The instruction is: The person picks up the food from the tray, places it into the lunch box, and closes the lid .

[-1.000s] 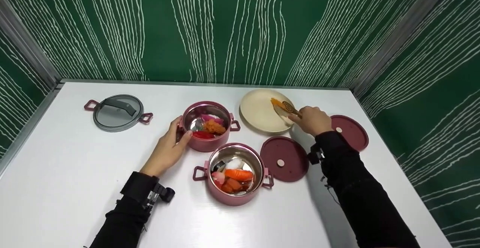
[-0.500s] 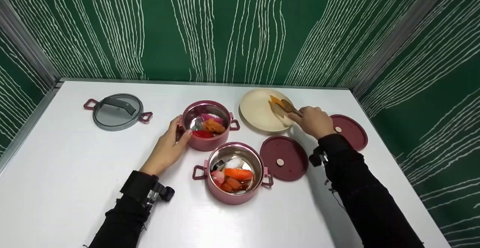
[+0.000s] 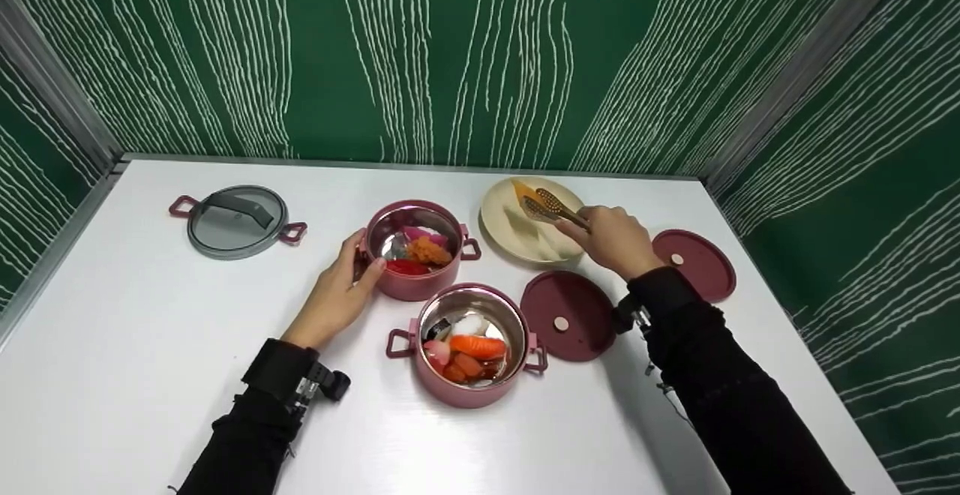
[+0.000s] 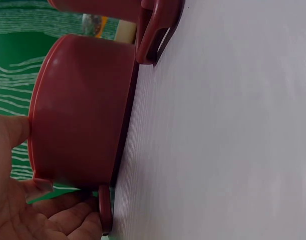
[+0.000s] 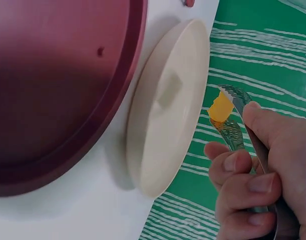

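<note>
Nearest, on the white surface [image 3: 150, 375], the front pot [image 3: 465, 397] stands upright and uncovered; inside lie an orange piece [image 3: 478, 346], a white piece [image 3: 468, 325] and a pink piece [image 3: 436, 352]. One maroon lid [image 3: 574, 319] lies flat just beside its right handle. Behind, the left hand [image 3: 335, 296] grips the rear pot [image 3: 411, 287], thumb at the rim, fingers about its left handle. That pot, also upright, contains a red piece [image 3: 407, 268], a crumbly orange piece [image 3: 430, 252] and a magenta-and-white piece [image 3: 425, 234]. A second maroon lid [image 3: 701, 266] lies farther right. The right hand [image 3: 616, 240] is closed around metal tongs [image 3: 552, 201]; their perforated ends pinch a yellow piece [image 5: 221, 106] clear above the cream plate [image 3: 499, 214], which bears a shadow. Far left lies a grey lid [image 3: 236, 236] with red side handles. Beyond rises a green wall [image 3: 315, 90] streaked white.
</note>
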Demonstrator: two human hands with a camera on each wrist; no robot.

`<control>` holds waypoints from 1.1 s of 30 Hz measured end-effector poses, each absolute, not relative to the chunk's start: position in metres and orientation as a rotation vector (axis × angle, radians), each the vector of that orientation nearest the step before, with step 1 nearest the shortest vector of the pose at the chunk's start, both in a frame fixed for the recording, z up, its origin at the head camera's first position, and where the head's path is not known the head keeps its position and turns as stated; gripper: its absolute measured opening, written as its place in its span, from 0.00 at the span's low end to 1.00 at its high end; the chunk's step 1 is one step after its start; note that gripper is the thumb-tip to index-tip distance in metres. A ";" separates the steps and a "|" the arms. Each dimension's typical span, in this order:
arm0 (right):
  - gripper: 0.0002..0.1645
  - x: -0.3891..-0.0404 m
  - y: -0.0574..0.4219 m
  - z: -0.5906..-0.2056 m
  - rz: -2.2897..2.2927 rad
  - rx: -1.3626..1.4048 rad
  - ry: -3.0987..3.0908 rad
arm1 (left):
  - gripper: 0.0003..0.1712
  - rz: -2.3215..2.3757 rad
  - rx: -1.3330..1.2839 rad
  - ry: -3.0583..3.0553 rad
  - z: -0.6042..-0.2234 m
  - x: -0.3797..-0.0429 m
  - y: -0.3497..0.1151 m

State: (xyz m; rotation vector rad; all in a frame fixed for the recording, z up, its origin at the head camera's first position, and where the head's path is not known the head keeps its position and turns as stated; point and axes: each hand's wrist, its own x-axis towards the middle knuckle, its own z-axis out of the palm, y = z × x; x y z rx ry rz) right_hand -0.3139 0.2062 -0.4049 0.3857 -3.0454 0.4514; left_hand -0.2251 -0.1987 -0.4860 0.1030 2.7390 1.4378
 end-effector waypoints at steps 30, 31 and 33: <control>0.25 -0.293 0.155 -0.389 0.522 0.593 -2.987 | 0.43 1.440 0.113 2.752 -0.488 -0.225 -0.199; 0.25 -0.292 0.152 -0.388 0.523 0.607 -2.979 | 0.43 1.440 0.111 2.748 -0.488 -0.225 -0.199; 0.25 -0.290 0.147 -0.388 0.514 0.641 -2.960 | 0.43 1.443 0.111 2.743 -0.488 -0.225 -0.199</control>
